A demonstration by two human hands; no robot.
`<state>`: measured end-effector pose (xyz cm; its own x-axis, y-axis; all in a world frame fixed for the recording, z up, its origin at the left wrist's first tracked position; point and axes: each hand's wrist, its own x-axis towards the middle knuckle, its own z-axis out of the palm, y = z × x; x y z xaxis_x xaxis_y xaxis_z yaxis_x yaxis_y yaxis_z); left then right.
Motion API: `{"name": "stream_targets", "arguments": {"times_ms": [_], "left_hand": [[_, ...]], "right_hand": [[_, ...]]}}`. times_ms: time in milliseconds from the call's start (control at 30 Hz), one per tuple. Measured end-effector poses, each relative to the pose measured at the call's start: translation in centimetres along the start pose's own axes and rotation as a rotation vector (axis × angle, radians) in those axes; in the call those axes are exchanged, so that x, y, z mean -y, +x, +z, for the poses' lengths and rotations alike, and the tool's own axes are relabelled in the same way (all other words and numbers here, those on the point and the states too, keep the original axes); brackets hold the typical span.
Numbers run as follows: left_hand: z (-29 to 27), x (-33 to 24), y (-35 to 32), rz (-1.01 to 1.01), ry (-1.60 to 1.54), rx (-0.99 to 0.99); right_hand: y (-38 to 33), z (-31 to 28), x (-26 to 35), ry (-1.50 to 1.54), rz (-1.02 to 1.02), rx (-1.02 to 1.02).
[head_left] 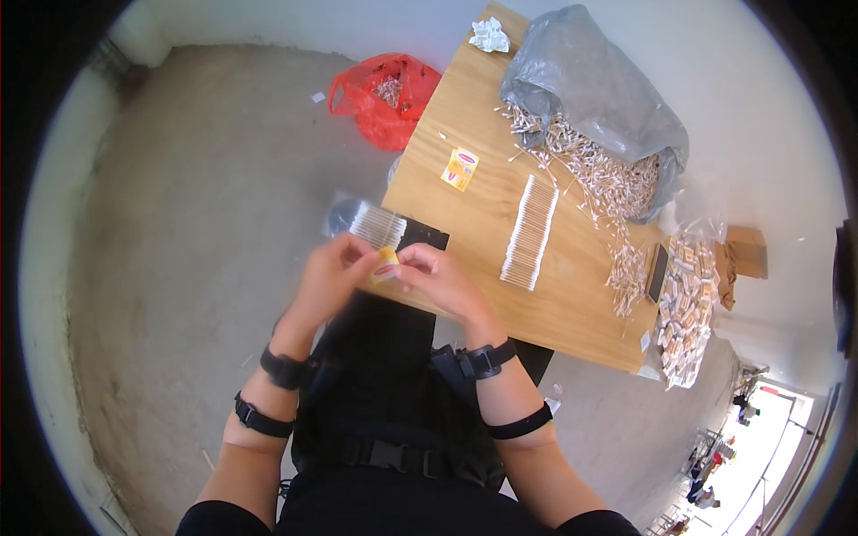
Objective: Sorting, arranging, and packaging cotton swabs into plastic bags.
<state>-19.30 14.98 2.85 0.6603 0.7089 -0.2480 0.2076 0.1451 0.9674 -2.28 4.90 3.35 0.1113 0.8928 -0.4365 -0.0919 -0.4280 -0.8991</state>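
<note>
Close to my body, at the table's left corner, I have a clear plastic packet of cotton swabs (377,227). The swabs lie side by side in it, and a yellow-and-white card (386,262) shows at its near end. My left hand (338,272) pinches the left side of that near end. From the right, the closed fingers of my right hand (440,279) grip the same end. Whether the card sits inside the plastic cannot be made out. To the right, a neat row of cotton swabs (530,234) lies on the wooden table (456,221).
Yellow cards (459,170) lie farther back. A grey plastic bag (594,85) spills loose swabs (599,165) across the right side. Several filled packets (688,304) are heaped beyond the right edge, near a cardboard box (747,251). A red bag (384,98) stands left on the floor.
</note>
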Motion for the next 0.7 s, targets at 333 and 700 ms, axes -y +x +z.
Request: {"name": "stream_targets", "arguments": {"times_ms": [333, 700], "left_hand": [[0.2, -0.2, 1.5, 0.343, 0.434, -0.427], [-2.0, 5.6, 8.7, -0.243, -0.026, -0.266]], "right_hand": [[0.5, -0.4, -1.3, 0.223, -0.051, -0.458], [1.4, 0.8, -1.4, 0.026, -0.056, -0.637]]}}
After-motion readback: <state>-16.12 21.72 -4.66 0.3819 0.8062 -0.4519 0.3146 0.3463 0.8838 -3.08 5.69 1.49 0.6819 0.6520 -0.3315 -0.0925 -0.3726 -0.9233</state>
